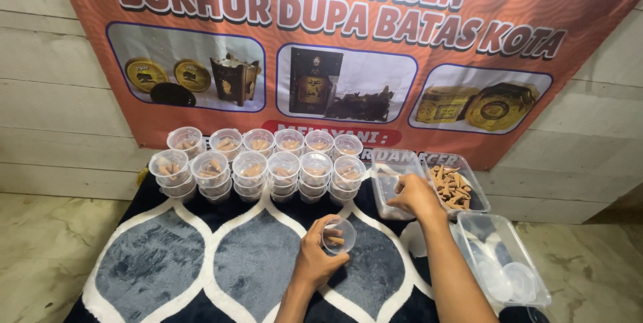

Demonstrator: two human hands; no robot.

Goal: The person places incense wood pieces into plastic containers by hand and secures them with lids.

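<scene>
Two hands work over a patterned rug [167, 256] on the floor. The left hand [315, 259] grips a small clear cup [338, 236]; its fingers [329, 224] wrap the cup wall, and the cup tilts so that its mouth faces up and toward the right. A few brown cones lie inside it.

The right hand [416, 196] reaches forward over the near rim of an almost bare clear tray [390, 192]. Its fingers point left and down into that tray and look pinched together; whether they hold a cone cannot be told, since the fingertips hide what is under them.

Just right of that tray, touching it, stands a second tray [477, 197] holding a pile of brown cones [452, 186]. The cones lie at mixed angles, with no common long axis. The pile lies just right of the right hand, and well apart from the left hand, so the right hand is the nearer one. The cup lies near and below the right hand, to its left.

Nearer the person on the right, a larger clear tub [529, 289] holds round lids [519, 279].

At the far edge of the rug, stacked filled cups [258, 166] stand in two rows, close together. Behind them a printed banner [80, 28] hangs on a pale wall.
</scene>
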